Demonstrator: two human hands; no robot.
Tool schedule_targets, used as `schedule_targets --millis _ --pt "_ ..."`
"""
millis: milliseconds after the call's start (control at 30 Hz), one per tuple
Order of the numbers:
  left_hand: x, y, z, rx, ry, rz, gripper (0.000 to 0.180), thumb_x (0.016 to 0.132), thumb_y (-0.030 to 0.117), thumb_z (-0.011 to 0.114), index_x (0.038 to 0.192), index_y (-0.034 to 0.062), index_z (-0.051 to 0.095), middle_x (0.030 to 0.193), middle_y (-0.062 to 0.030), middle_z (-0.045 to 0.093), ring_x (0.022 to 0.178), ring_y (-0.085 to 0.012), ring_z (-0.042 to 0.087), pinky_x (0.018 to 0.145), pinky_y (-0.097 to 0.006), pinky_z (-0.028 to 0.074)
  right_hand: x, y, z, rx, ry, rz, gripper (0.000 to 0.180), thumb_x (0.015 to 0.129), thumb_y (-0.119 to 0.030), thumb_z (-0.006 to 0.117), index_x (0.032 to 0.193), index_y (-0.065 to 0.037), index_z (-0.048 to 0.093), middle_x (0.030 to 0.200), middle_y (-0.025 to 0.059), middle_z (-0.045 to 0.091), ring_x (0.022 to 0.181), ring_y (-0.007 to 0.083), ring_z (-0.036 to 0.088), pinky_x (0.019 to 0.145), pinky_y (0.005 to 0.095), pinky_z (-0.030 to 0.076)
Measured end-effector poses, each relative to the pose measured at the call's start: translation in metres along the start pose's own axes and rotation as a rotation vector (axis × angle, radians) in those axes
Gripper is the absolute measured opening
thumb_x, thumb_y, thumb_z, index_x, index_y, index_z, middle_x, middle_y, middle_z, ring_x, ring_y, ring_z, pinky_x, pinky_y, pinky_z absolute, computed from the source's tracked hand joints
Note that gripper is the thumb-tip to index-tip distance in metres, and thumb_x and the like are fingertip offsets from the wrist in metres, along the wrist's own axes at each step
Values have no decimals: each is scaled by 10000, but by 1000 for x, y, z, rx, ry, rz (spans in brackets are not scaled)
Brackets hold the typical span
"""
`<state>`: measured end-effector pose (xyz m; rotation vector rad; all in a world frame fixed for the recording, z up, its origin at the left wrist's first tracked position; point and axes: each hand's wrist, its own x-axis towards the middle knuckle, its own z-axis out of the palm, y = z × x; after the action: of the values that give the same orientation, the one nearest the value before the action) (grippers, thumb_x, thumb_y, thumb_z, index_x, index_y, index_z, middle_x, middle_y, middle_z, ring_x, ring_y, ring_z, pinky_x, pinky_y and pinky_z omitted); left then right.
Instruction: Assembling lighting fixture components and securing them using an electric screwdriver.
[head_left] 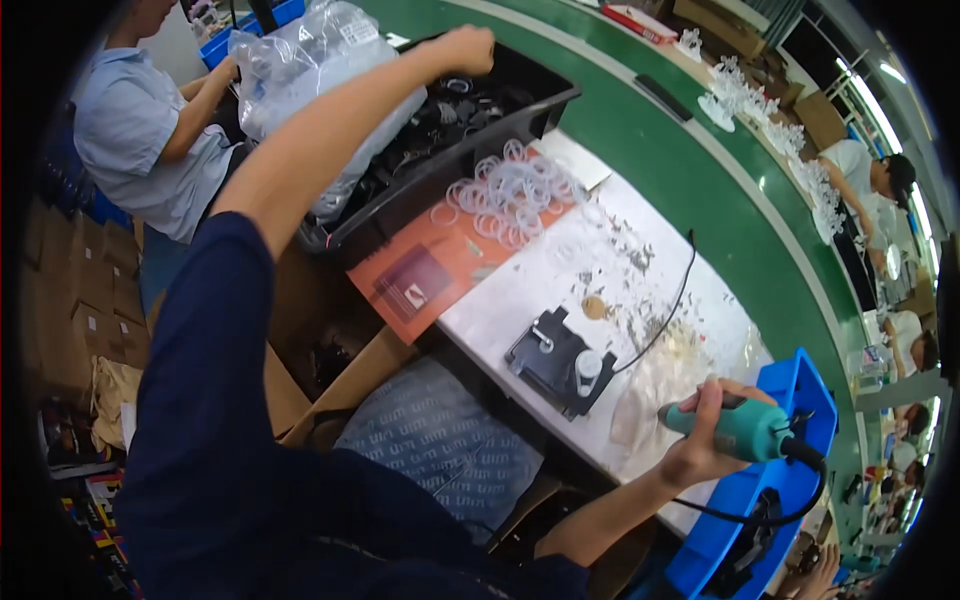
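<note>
Teal plastic tool (738,428) in right hand (700,440); left hand (462,48) in black bin (520,120).

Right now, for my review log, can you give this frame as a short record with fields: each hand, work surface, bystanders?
left hand: left hand reaching into black bin of dark parts, closed as if picking; what it holds is hidden
right hand: right hand gripping teal power screwdriver, corded
bench: black fixture on white worktop; pile of clear plastic rings; blue tray at right
bystanders: person in light blue shirt beside the bin
</note>
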<state>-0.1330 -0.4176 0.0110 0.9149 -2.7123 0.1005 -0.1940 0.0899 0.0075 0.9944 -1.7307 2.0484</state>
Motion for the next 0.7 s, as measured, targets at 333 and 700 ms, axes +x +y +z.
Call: schedule_targets --millis 333,700 --pt "-1 -18 12 52 -395 45 473 543 52 773 1003 91 669 961 -128 675 937 -286 636 787 -366 517 -3 3 -19 50 35 -56 142 795 -15 552 891 8 450 649 97 481 494 131 419 491 216 352" --pt "-22 18 -16 195 -388 -307 474 623 174 764 1060 33 647 1026 -189 652 941 -303 647 778 -383 534 1 6 -28 124 123 -18 140 816 -48 557 909 -8 461 711 102 493 539 130 432 504 207 372"
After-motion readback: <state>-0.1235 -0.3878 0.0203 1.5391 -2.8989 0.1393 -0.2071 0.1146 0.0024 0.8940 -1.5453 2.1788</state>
